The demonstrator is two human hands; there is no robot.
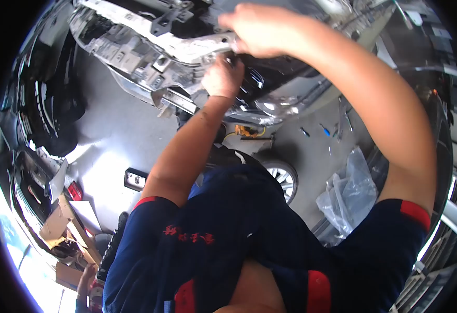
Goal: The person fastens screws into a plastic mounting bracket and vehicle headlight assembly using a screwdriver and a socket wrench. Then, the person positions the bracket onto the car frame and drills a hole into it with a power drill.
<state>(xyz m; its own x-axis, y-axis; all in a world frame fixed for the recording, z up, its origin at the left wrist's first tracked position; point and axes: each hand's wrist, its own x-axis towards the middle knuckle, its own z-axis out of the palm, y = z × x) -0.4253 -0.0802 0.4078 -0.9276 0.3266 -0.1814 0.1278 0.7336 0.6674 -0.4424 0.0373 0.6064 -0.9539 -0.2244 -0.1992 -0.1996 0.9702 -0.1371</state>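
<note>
My left hand (223, 78) is closed at the front of an opened-up car, its fingers curled around something small and dark that I cannot make out. Just above it runs a pale metal crossbar (186, 48). At the bar's right end is my right hand (262, 31), reaching in from the right. Motion smears its fingers, and whether they grip anything does not show. A headlight (275, 107) lies below and to the right of my left hand.
Hand tools, including a blue-handled screwdriver (325, 130), lie on the grey floor (108, 120). A yellow tool (245, 130), a wheel (281, 180) and clear plastic sheeting (351, 193) are nearer me. Dark bumpers (51, 99) stand left. Cardboard (64, 224) and another person's arm (85, 284) show lower left.
</note>
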